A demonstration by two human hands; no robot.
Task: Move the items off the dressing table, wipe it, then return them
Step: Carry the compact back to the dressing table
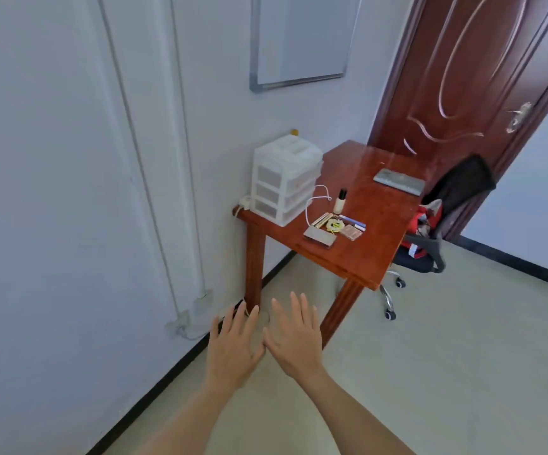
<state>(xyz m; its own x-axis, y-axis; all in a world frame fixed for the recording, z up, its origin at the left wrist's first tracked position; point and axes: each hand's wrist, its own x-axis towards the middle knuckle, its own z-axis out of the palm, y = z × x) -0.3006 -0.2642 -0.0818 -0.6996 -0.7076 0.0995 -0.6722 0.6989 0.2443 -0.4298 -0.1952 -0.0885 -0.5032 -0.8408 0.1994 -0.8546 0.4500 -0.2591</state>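
A reddish wooden dressing table stands against the white wall ahead. On it sit a white three-drawer organiser, a small cream bottle with a dark cap, a white cable, a flat silver case, a pink compact, gold tubes, a yellow item and a grey cloth near the far edge. My left hand and my right hand are held out flat, side by side, in front of and below the table, holding nothing.
A black office chair with red items on its seat is tucked at the table's right side. A brown door stands behind it. A whiteboard hangs above the table. Pipes run down the left wall. Pale floor lies to the right.
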